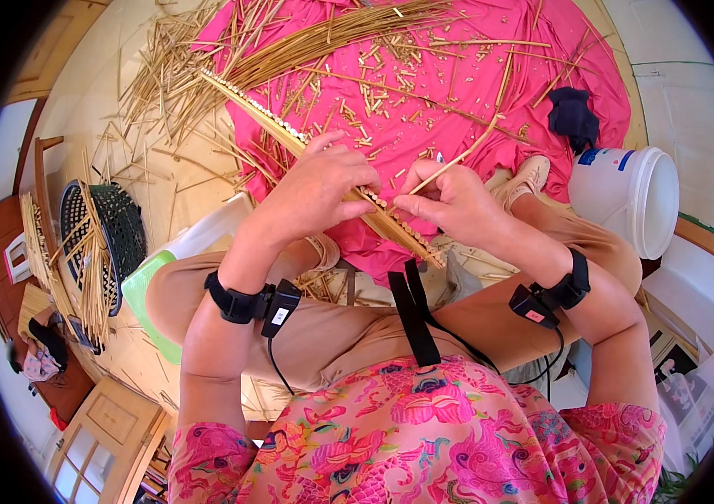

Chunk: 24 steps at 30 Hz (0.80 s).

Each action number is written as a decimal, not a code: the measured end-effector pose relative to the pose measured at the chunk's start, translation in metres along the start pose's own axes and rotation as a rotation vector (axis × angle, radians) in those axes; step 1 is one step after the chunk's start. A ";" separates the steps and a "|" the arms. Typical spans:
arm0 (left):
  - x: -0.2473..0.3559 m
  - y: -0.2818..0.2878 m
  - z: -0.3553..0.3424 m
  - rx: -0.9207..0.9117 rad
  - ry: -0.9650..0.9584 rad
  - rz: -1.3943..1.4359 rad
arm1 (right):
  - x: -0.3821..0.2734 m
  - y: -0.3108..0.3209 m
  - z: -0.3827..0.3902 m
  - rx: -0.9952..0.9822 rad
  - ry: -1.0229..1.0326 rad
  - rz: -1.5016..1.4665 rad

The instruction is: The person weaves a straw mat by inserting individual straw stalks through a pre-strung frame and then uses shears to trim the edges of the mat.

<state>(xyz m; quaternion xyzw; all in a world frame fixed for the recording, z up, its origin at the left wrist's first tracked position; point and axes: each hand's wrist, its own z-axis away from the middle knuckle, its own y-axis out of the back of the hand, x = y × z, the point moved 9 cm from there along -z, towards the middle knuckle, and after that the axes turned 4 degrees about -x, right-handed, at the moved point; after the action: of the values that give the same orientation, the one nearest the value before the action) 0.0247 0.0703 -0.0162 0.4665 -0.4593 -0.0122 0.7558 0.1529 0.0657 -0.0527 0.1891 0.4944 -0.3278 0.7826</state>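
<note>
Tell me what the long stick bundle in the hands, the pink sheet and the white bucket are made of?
The stick bundle under the left hand looks like dry straw or reed: pale yellow, matte stalks with cut ends. The right hand pinches one thin stalk. The pink sheet seems woven cloth; it wrinkles softly. The white bucket looks like smooth plastic with a slight sheen.

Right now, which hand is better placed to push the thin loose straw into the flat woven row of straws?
Right, likely. The right hand pinches the thin loose straw at the flat woven row of straws; the left hand grips that row.
</note>
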 end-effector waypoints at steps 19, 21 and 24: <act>0.001 0.001 0.001 0.040 -0.018 0.018 | -0.007 0.005 0.004 0.022 -0.002 -0.117; 0.001 0.001 0.001 0.041 -0.016 0.016 | -0.005 0.003 0.003 0.029 -0.027 -0.103; -0.001 0.001 0.001 0.043 -0.015 0.015 | -0.001 0.005 0.001 0.055 -0.026 -0.104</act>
<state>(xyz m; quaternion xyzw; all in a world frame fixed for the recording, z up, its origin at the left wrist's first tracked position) 0.0232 0.0704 -0.0157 0.4791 -0.4688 0.0000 0.7421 0.1568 0.0693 -0.0513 0.1805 0.4843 -0.3839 0.7652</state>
